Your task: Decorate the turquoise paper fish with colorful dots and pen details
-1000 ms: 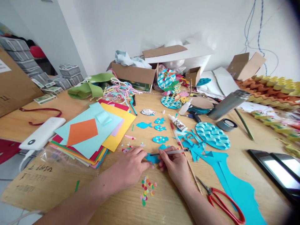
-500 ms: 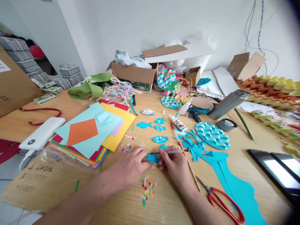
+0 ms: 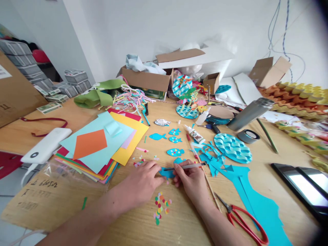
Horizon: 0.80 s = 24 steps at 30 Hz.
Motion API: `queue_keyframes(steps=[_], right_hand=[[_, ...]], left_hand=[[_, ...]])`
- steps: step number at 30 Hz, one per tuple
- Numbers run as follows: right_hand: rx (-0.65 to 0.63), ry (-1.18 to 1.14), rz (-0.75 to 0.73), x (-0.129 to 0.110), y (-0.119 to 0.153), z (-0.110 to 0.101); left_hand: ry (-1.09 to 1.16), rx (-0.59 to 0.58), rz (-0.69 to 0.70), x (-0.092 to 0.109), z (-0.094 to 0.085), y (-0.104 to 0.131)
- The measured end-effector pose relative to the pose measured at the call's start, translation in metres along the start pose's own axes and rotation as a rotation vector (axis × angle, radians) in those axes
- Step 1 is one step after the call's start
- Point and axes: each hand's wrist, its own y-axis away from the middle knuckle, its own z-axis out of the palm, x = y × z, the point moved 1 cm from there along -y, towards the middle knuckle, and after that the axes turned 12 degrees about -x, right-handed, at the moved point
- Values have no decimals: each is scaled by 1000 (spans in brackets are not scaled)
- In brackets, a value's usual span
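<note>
My left hand (image 3: 147, 179) has its fingers on the left end of a small blue paper piece (image 3: 167, 172) on the table. In my right hand (image 3: 191, 177) is a thin grey pen (image 3: 191, 166), its tip over the top edge of that piece. Beyond the hands lie a plain blue fish (image 3: 157, 136) and several dotted blue fish (image 3: 175, 152); one is partly hidden by my right hand. Coloured paper dots (image 3: 159, 205) are scattered nearer me, between my forearms.
Red-handled scissors (image 3: 247, 222), a thin stick (image 3: 208, 186) and blue paper offcuts (image 3: 261, 201) lie right. Coloured sheets (image 3: 89, 145) and a white power bank (image 3: 46, 145) are left. Behind are glue bottles (image 3: 196, 135), a metal flask (image 3: 249, 113) and tape (image 3: 248, 136).
The pen in my right hand has tilted very slightly. Otherwise both hands and the blue piece stay in place.
</note>
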Motion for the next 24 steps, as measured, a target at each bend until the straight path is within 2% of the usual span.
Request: queue_keyframes(steps=[24], right_hand=[[-47, 3, 28, 1, 1, 0]], left_hand=[[-7, 7, 5, -1, 2, 0]])
